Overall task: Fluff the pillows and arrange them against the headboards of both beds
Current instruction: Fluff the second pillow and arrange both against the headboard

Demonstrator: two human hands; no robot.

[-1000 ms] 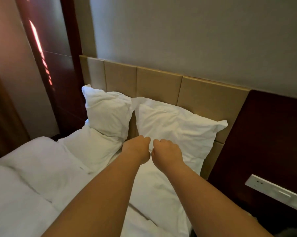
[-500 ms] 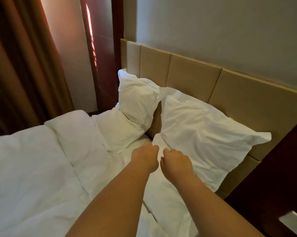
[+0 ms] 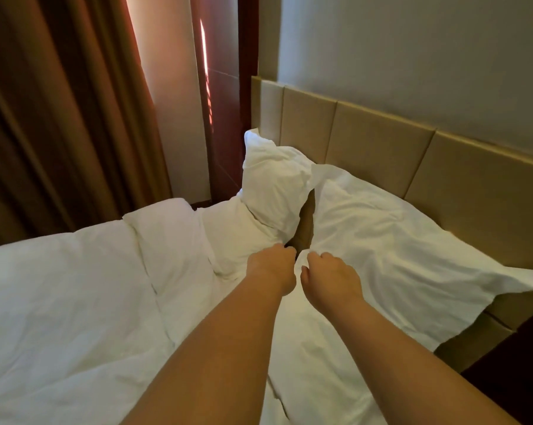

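Two white pillows lean on the tan padded headboard [image 3: 378, 133]. The left pillow [image 3: 274, 185] stands upright at the bed's far corner. The right pillow [image 3: 391, 237] is larger, creased and tilted back, with a narrow dark gap between the two. My left hand [image 3: 271, 268] and my right hand [image 3: 331, 279] are side by side at the bottom of that gap. Both are curled into fists on the right pillow's lower left corner, and the fingertips are hidden.
A white duvet [image 3: 69, 302] covers the bed on the left, folded back below the pillows. Brown curtains [image 3: 59, 111] hang at the far left beside a dark red wall panel [image 3: 222, 102]. Dark wood panelling [image 3: 513, 372] borders the headboard at lower right.
The view has swung left, so the curtains now show and the wall plate at right is gone. Both fists stay together on the right pillow's corner.
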